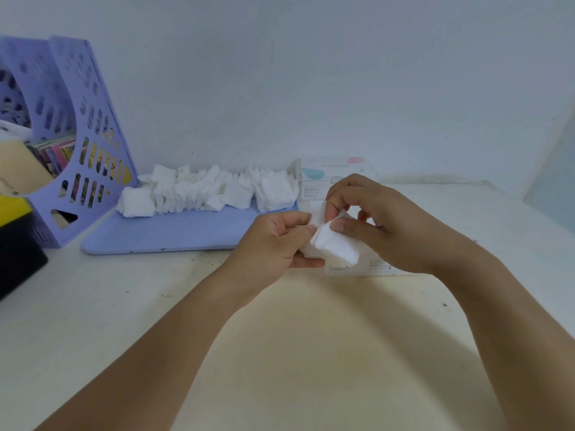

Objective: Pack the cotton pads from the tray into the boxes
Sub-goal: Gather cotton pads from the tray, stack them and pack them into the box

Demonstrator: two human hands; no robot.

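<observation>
Both hands, left hand (273, 241) and right hand (389, 225), pinch one stack of pads (329, 244) above a box (357, 269); most cotton pads (211, 191) remain along the tray (174, 234) far edge.

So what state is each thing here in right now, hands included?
Left hand: grips the stack of pads.
Right hand: pinches the same stack.
Stack of pads: held above the table, between both hands.
Tray: flat on the table, loose pads piled along its far edge.
Box: upright behind the hands; open or closed, cannot tell.
File rack: upright, holding papers.
</observation>
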